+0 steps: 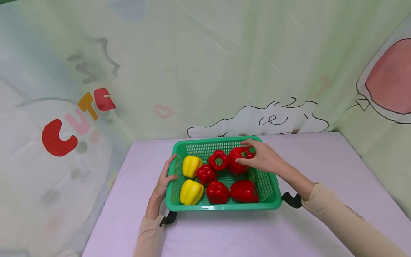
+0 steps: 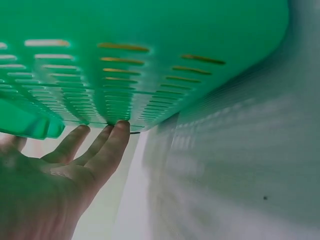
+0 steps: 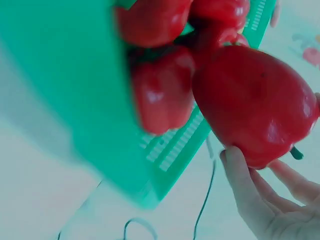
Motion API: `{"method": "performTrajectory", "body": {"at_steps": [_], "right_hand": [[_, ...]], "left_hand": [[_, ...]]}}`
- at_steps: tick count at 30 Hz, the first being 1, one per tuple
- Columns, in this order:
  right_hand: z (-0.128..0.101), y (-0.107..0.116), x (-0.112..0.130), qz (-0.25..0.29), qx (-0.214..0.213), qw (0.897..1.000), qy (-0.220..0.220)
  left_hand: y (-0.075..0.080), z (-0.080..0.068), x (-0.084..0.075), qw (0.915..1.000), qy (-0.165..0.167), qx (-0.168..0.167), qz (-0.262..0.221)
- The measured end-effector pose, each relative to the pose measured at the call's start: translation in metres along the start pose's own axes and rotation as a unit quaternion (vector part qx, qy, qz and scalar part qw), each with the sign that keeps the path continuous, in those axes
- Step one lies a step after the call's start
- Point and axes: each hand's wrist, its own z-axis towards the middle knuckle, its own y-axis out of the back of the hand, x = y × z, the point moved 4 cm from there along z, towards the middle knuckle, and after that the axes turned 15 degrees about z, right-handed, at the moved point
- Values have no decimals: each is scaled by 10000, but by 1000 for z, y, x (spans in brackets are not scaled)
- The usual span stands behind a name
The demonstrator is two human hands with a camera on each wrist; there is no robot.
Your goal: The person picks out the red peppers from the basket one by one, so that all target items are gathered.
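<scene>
Basket (image 1: 271,205): green slotted plastic, smooth, slight sheen. Red peppers (image 1: 244,191) and yellow peppers (image 1: 191,191): glossy, smooth skin. Table (image 1: 321,160): matt lilac surface. Backdrop (image 1: 205,64): creased printed cloth.

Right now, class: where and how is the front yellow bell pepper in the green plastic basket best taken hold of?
Grip the front yellow bell pepper round its broad lobed body, coming from above. The green plastic basket walls it in at the front and left, and a red pepper sits close on its right, so only the top is open. The left hand, resting on the basket's left wall, is probably nearest.
</scene>
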Motion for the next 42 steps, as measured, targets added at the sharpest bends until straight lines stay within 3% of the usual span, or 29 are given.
{"method": "performTrajectory", "body": {"at_steps": [7,14,22,30,42], "right_hand": [[-4,33,-8,-15,-588,9982,143],[-5,71,-19,-256,-1096,9936,19],[-7,100,-60,-798,-1557,9845,-103],[-11,105,-110,-967,-1629,9809,-435],[-11,101,-142,-1058,-1627,9775,-831]], "left_hand": [[0,-2,2,10000,-50,35,-49],[-1,-3,1,9999,-94,70,-102],[1,-3,0,9998,-162,47,-123],[-1,-4,1,9996,-191,106,-174],[-1,-5,0,9995,-193,123,-230]]}}
